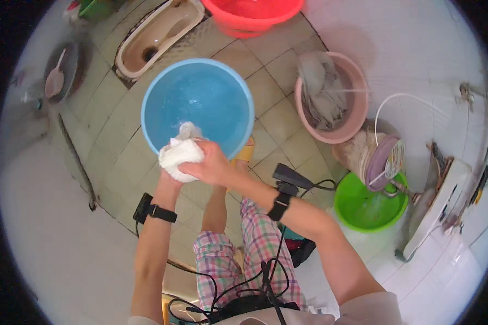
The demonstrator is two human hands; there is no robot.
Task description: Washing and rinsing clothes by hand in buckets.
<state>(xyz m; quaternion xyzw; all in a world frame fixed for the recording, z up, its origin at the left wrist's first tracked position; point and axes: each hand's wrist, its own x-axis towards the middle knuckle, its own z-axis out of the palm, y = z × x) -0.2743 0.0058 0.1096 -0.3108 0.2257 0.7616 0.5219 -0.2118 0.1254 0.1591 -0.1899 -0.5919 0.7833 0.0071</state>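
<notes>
A bunched white cloth (182, 157) is between my two hands, over the near rim of a blue basin (198, 89) with water in it. My right hand (214, 165) is closed round the cloth from the right, its thumb lying across it. From below, my left hand (171, 177) grips the same cloth; most of its fingers are hidden behind the folds. A loose end of the cloth hangs toward the water.
Beyond the basin is a squat toilet (160, 35), with a red basin (252, 16) beside it. At the right, a pink bucket (336, 130) holds grey cloth, near a white hose (396, 96) and a green basin (370, 208). A ladle (54, 81) rests in a grey basin at the left.
</notes>
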